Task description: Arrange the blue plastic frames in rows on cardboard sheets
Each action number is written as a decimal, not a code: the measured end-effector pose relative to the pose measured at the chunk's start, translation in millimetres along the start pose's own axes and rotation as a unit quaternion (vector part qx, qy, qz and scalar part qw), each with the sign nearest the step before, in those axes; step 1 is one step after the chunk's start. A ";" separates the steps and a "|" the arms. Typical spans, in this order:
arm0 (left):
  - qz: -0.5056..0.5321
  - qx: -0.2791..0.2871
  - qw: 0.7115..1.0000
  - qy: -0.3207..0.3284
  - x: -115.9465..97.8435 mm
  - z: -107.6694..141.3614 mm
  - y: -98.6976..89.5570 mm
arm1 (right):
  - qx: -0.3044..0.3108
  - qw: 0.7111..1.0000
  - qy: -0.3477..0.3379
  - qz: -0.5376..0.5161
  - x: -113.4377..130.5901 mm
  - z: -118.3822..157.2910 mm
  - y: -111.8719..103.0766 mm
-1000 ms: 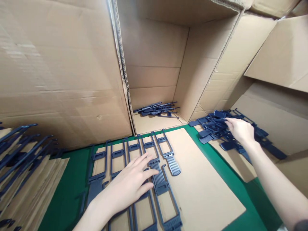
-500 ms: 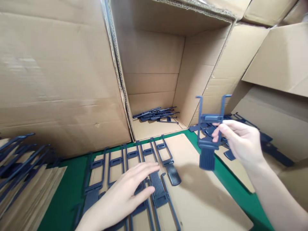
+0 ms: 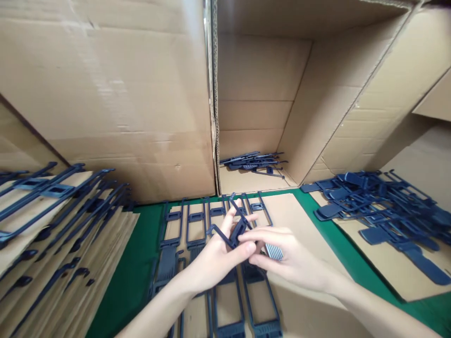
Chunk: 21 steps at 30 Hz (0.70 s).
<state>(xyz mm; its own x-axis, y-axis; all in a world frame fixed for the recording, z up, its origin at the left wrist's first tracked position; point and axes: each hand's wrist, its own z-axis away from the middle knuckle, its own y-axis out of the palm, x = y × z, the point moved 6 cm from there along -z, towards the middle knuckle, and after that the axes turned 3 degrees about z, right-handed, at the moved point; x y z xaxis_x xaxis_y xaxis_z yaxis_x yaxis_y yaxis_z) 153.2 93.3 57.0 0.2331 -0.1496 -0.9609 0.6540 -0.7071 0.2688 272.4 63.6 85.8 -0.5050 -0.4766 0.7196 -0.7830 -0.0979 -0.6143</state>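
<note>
Both hands meet over the middle of the cardboard sheet, closed on one dark blue plastic frame piece (image 3: 238,232) with two hooked prongs and a ribbed end. My left hand (image 3: 214,263) grips it from the left, fingers behind it and thumb across the front. My right hand (image 3: 289,251) pinches it from the right, and the ribbed end shows partly under the palm. Beneath the hands, several matching frame pieces (image 3: 259,300) lie in rows on the cardboard sheet (image 3: 310,277). The fingers hide part of the held piece.
At the left stands a stack of cardboard sheets (image 3: 116,249) layered with frame pieces. A heap of similar pieces (image 3: 373,202) covers another sheet at the right. Behind, an open cardboard box (image 3: 257,112) holds a small pile (image 3: 253,162). Green table surface (image 3: 123,277) shows between the sheets.
My right hand has brought the frame piece from the right to the middle, tilting it. My left hand has lifted from the row and closed on it. The view has swung left.
</note>
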 end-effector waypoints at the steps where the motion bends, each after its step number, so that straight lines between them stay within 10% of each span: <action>1: 0.006 -0.021 1.000 0.000 -0.6 -0.4 -1.2 | 0.011 0.999 -0.025 0.020 3.8 0.7 1.8; 6: 0.107 -0.045 0.993 -0.002 -4.0 -0.8 -3.0 | -0.102 0.993 -0.041 0.045 -2.0 13.8 -24.8; 13: 0.206 -0.008 0.978 0.006 -0.5 -3.4 1.4 | -0.084 0.975 0.189 -0.077 -42.0 56.3 -3.6; 18: 0.004 0.058 0.998 0.001 -2.7 -0.7 9.3 | -0.061 0.950 0.281 -0.120 -53.2 96.9 11.1; 21: -0.253 0.109 0.961 -0.025 1.8 1.8 10.5 | -0.091 0.923 0.328 -0.181 -61.2 125.3 5.1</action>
<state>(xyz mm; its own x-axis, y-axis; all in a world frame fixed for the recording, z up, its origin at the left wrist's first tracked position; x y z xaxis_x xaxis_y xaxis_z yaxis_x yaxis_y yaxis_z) 159.2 84.3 58.0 -0.1140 0.2216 -0.9685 0.5073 -0.8252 -0.2485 344.8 -17.2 -2.0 -0.2632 0.1962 0.9446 -0.9612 0.0301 -0.2740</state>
